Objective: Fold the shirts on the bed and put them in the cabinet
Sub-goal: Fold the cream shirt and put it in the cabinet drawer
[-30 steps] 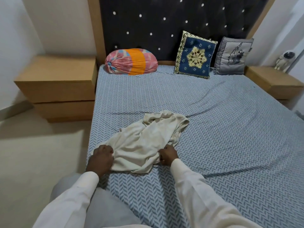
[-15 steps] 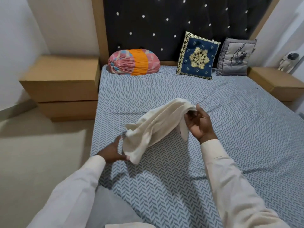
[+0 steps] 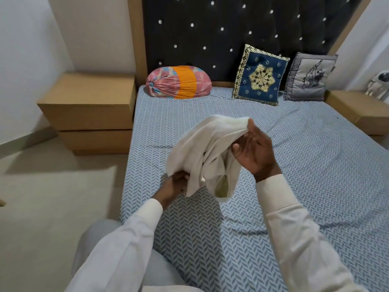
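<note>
A cream-white shirt [image 3: 202, 152] hangs bunched in the air above the bed [image 3: 294, 186], which has a blue-and-white herringbone sheet. My right hand [image 3: 254, 150] holds the shirt's upper edge pinched between thumb and fingers, palm turned toward me. My left hand [image 3: 175, 184] grips the lower left part of the cloth, close to the sheet. The shirt's lower end droops between my hands. No cabinet for the shirts is identifiable in view.
A pink-and-orange bolster [image 3: 179, 82], a blue patterned cushion [image 3: 260, 77] and a grey cushion [image 3: 309, 77] lean on the dark headboard. Wooden bedside units stand left [image 3: 90, 110] and right [image 3: 357, 110]; a small white figure [image 3: 379, 83] sits on the right one.
The shirt lay crumpled on the sheet with both hands on it; I have lifted it. My right hand rose high with one end, my left hand stays low on the other.
</note>
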Action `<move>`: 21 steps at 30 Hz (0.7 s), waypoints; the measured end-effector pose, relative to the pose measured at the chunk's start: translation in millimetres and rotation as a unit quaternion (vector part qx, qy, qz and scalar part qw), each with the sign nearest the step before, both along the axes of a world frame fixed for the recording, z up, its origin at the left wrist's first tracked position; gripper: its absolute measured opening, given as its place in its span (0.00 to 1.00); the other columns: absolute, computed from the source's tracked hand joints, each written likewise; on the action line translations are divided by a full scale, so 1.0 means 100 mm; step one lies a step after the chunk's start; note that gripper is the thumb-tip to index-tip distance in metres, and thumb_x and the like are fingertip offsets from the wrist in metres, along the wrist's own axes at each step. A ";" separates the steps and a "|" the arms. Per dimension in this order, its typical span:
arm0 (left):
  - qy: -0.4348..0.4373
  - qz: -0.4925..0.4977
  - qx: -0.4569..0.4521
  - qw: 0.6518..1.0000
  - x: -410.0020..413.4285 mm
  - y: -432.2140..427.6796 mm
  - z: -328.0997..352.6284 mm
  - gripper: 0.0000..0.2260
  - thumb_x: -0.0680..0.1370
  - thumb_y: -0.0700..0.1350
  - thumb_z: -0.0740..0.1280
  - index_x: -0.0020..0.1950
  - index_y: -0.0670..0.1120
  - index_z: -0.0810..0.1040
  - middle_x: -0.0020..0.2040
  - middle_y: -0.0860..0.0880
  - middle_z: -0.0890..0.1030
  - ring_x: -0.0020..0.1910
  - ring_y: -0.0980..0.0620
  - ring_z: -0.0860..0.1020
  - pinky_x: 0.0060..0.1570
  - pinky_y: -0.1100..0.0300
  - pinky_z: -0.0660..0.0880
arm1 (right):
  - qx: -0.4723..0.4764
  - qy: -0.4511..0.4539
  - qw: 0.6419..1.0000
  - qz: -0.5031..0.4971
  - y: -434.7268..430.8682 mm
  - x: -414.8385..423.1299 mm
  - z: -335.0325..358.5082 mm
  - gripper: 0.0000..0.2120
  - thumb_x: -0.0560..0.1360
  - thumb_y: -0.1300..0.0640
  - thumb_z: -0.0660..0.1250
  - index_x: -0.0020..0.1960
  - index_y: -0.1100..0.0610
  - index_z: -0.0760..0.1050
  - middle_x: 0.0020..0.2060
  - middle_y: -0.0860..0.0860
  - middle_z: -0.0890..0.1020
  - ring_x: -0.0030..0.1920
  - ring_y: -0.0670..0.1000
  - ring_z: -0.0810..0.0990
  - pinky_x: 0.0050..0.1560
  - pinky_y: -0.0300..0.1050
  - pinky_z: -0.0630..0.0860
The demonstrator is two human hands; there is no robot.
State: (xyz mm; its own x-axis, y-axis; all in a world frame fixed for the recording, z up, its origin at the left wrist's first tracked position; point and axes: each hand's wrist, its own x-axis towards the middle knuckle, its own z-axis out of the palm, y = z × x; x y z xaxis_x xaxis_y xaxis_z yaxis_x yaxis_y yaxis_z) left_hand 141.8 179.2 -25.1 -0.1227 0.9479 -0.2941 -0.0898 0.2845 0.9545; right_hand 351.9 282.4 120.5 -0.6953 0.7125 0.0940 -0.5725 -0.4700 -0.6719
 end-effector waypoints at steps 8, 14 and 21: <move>-0.171 -0.134 0.014 0.976 -0.47 0.04 0.77 0.12 0.79 0.51 0.68 0.59 0.47 0.75 0.41 0.47 0.78 0.27 0.55 0.72 0.29 0.63 0.69 | 0.010 -0.018 0.982 -0.189 0.24 0.09 0.44 0.12 0.78 0.49 0.67 0.49 0.60 0.78 0.45 0.54 0.81 0.51 0.51 0.81 0.44 0.42 0.83; 0.275 -0.132 0.083 0.949 0.27 0.19 0.47 0.26 0.75 0.47 0.74 0.71 0.46 0.70 0.61 0.51 0.77 0.62 0.46 0.77 0.51 0.63 0.71 | 0.010 -0.133 0.983 -0.127 -0.09 -0.30 0.19 0.09 0.80 0.53 0.65 0.46 0.57 0.74 0.40 0.54 0.78 0.48 0.52 0.80 0.43 0.44 0.83; -0.031 -0.073 0.064 0.995 -0.44 0.24 0.72 0.21 0.75 0.54 0.73 0.54 0.36 0.80 0.51 0.33 0.82 0.49 0.41 0.79 0.50 0.47 0.75 | 0.093 -0.182 0.939 -0.275 0.13 0.14 0.54 0.08 0.81 0.52 0.63 0.48 0.56 0.76 0.34 0.49 0.80 0.39 0.47 0.80 0.42 0.42 0.78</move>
